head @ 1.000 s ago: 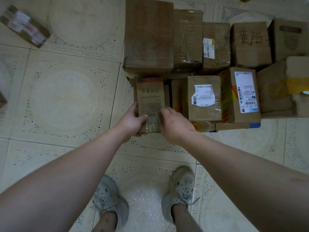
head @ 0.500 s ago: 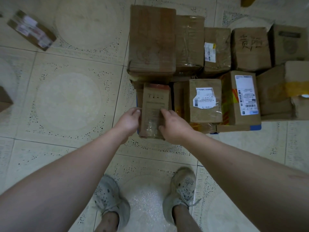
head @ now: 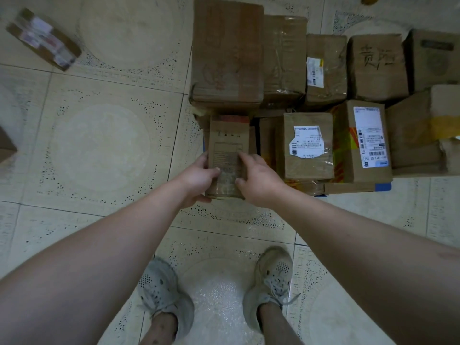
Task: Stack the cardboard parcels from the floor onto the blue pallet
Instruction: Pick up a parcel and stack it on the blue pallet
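A narrow brown parcel (head: 227, 143) with printed text sits at the near left end of the stack. My left hand (head: 196, 176) grips its left near edge, thumb across the top. My right hand (head: 256, 179) holds its right near side, fingers over the top face. Several cardboard parcels crowd the blue pallet (head: 382, 187), which shows only as a corner under the boxes. A big box (head: 227, 51) stands right behind the held parcel. A labelled box (head: 308, 145) lies just to its right.
A taped parcel (head: 43, 38) lies on the tiled floor at the far left. Another box corner (head: 6, 145) pokes in at the left edge. My two shoes (head: 216, 295) stand on the tiles below the hands.
The narrow parcel has shifted slightly away from me toward the big box, both hands staying on it. The camera has tilted down a little.
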Demonstrator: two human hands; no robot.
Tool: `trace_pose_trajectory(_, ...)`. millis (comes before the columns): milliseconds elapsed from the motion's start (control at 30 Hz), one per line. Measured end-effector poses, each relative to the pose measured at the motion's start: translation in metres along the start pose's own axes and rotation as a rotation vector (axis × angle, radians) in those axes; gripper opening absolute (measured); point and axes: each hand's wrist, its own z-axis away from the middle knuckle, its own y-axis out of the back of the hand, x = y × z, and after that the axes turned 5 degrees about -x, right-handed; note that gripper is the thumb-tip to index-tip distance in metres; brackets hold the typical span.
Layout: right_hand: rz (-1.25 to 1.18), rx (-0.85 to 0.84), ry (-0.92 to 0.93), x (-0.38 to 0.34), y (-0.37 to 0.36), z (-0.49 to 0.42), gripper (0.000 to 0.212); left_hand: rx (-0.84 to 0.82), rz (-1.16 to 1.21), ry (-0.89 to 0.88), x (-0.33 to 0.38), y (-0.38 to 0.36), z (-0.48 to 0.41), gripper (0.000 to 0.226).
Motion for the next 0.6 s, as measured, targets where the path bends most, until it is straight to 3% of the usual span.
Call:
trace_pose_trajectory(400,0.035,-0.08,-0.051,-0.008,0.003,-0.001,0.076,0.119,-0.193,0.02,0.004,0.01,0.006,0.065)
trace_pose_trajectory(600,0.177,-0.076,-0.051,-0.08,0.061,0.059,0.069,0.211,-0.352,-0.02,0.047,0.081,0.103,0.069)
